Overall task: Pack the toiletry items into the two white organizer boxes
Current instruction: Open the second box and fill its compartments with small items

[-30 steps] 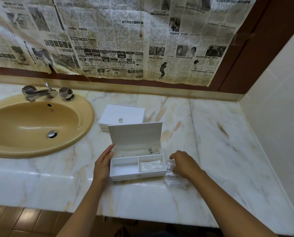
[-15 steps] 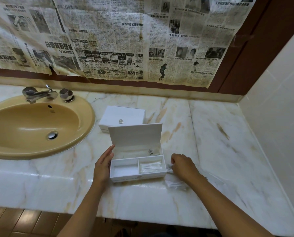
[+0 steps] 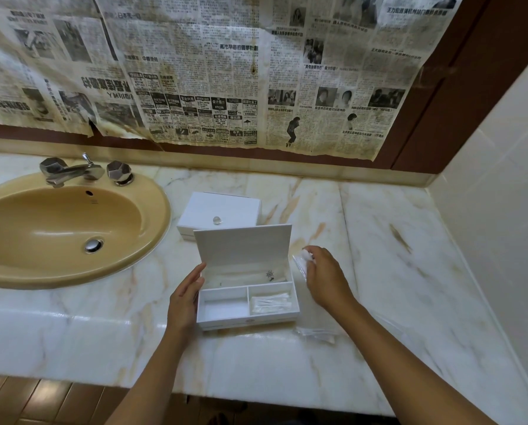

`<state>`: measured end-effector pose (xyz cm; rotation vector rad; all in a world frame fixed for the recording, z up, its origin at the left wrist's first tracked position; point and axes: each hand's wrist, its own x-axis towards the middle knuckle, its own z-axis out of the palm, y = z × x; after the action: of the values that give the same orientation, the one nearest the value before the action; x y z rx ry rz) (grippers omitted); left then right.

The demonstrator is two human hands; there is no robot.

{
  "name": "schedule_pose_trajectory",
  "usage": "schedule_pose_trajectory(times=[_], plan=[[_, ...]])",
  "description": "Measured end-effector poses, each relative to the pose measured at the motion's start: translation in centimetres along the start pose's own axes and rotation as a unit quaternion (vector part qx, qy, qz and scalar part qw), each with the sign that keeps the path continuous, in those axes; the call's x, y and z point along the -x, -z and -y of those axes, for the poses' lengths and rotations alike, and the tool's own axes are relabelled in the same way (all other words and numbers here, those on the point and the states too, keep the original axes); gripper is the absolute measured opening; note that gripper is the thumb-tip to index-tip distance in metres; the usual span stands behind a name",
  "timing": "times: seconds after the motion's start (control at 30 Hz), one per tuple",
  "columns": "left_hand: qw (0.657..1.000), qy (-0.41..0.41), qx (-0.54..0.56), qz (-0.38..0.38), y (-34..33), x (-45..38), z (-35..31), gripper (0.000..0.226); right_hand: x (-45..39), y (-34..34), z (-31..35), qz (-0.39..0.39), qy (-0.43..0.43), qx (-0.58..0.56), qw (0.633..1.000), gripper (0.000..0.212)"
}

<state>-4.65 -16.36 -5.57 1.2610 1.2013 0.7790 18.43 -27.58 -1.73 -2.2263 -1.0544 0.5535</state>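
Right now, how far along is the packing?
Done: a clear packet of cotton swabs lies in the front right compartment of the open white organizer box, steadied by the left hand. In hand: the right hand lifts a clear packet. Left: another clear packet on the counter; closed white box untouched.

- Small white item (image 3: 307,256) pinched in the right hand (image 3: 325,279): mostly covered by fingers, too small to identify.
- Beige oval sink (image 3: 72,228): cut off at left edge.

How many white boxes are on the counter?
2: an open box at the front, steadied by the left hand, and a closed box just behind it, nearer the sink.
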Motion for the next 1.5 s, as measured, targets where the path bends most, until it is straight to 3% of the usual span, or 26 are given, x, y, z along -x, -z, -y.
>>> schedule_pose_trajectory(times=[0.13,0.23,0.4,0.7,0.87,1.1,1.23,1.43,1.5], plan=[[1.0,0.003,0.002,0.0,0.1,-0.1,0.0,0.031,0.2,0.3,2.3,0.034,0.05,-0.028,0.998,0.017],[1.0,0.004,-0.002,0.001,0.1,-0.1,0.1,0.031,1.0,0.1,3.6,0.094,0.084,-0.009,0.992,0.013],[1.0,0.006,0.007,0.002,0.2,-0.2,0.1,0.031,2.1,-1.3,4.1,0.126,0.129,0.014,0.984,0.011],[1.0,0.006,0.008,0.002,0.2,-0.3,0.3,0.031,2.3,-2.2,3.3,0.128,0.151,0.03,0.98,0.004],[1.0,0.006,0.013,0.003,0.3,-0.3,0.4,0.031,2.1,-2.2,3.3,0.098,0.145,0.018,0.984,0.016],[1.0,0.001,0.004,0.002,0.3,-0.5,0.6,0.031,2.1,-2.2,3.6,0.134,0.114,0.029,0.984,0.031],[1.0,0.003,0.011,0.002,0.3,-0.5,0.8,0.03,2.3,-2.3,3.4,0.111,0.121,0.026,0.986,0.036],[1.0,-0.003,0.001,0.006,0.4,-0.7,1.1,0.031,2.4,-2.3,3.2,0.104,0.13,0.071,0.983,0.006],[1.0,-0.006,0.001,0.009,0.4,-0.7,1.0,0.031,2.5,-2.4,3.1,0.113,0.133,0.079,0.981,0.006]])
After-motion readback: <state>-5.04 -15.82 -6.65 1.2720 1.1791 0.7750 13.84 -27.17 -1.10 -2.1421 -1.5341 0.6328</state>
